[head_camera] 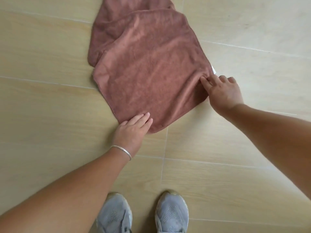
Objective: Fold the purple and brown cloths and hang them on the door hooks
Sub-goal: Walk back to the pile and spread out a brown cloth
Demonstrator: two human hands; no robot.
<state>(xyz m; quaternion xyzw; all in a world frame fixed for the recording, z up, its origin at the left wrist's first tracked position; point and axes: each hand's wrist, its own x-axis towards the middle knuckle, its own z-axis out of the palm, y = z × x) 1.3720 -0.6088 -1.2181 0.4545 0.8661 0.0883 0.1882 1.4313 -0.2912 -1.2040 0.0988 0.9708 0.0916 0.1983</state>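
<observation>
A brown cloth lies on the tiled floor, its near part doubled over the far part, which runs off the top edge. My left hand, with a silver bangle on the wrist, rests with straight fingers on the cloth's near corner. My right hand is at the right corner beside a small white label; its thumb and fingers pinch the cloth's edge, and the fabric puckers there. No purple cloth and no door hooks are in view.
Beige wood-look floor tiles with pale grout lines surround the cloth. My two grey mesh sneakers stand at the bottom middle, just behind my hands.
</observation>
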